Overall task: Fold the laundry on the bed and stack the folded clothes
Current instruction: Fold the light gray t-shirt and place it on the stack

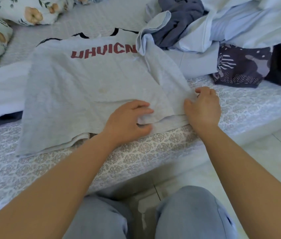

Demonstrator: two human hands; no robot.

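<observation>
A light grey T-shirt [88,83] with red letters across the chest and dark trim at the collar lies flat on the bed, its hem toward me. My left hand [127,121] pinches a fold of cloth at the hem near the middle. Just to its right, my right hand [203,107] grips the shirt's lower right edge with curled fingers. A heap of unfolded laundry [213,23], pale blue with a dark grey-blue piece, lies at the back right and overlaps the shirt's right shoulder.
The patterned bedsheet [136,152] runs along the bed's near edge. Floral pillows [24,12] sit at the back left. A dark patterned garment [239,66] lies at the right. White folded bedding [0,87] lies at the left. My knees and the tiled floor [265,152] are below.
</observation>
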